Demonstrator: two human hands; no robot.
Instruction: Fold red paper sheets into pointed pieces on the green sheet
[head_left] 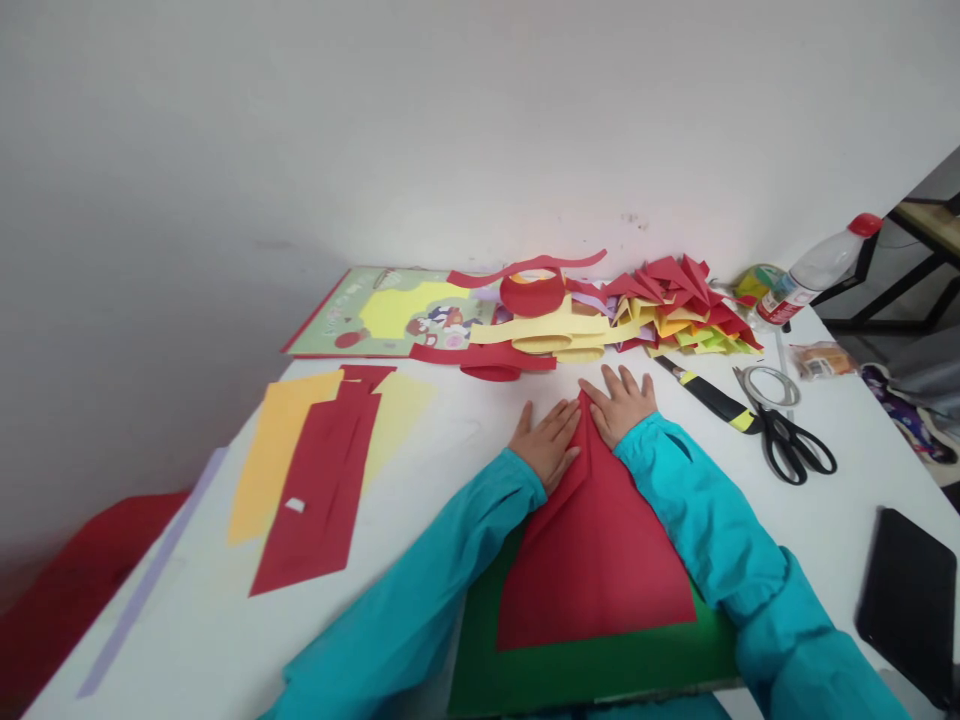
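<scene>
The red paper (604, 570) lies on the green mat (555, 680) directly under the fingers, its upper part folded toward a point, with the left hand (545, 440) flat on its left slope, fingers slightly parted, and the right hand (622, 405) at the tip, fingers fanned wide. Left of the fingers on the counter (427, 500) is a notched sheet (322, 480); right are the knife (712, 400), scissors (772, 428) and tape (793, 388), and beyond them the pile of folded papers (686, 300).
</scene>
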